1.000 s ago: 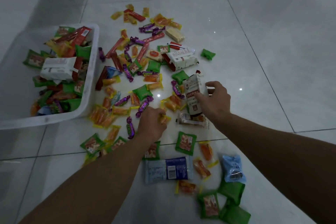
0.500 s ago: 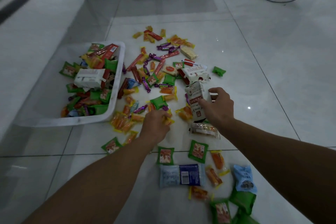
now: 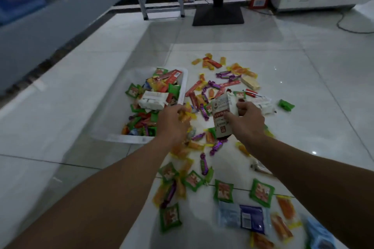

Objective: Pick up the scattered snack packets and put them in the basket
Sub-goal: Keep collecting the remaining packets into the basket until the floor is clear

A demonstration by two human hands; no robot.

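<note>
Our left hand (image 3: 172,121) is curled around a small clutch of orange packets (image 3: 187,116), held at the right edge of the basket (image 3: 125,138), close to its near right corner. Our right hand (image 3: 245,122) grips a white and brown packet (image 3: 221,114), fingers curled round its right edge. The packet stands roughly upright above the floor (image 3: 313,107), just right of the left hand.

The basket, a pale translucent tub, sits to the left of the spill and carries a heap of wrappers, with a large white pack (image 3: 153,100) lying on top. The other snack packets (image 3: 210,87) lie scattered on the floor to the right of the basket and toward us. Orange, purple and red ones lie on the far side of our hands, green packets (image 3: 262,192) lie in a loose row between our forearms, and a blue packet (image 3: 245,217) lies nearer to us. A lone green packet (image 3: 285,105) lies apart at the right of the spill. A black stand base (image 3: 218,15) rests on the floor well beyond it all.
</note>
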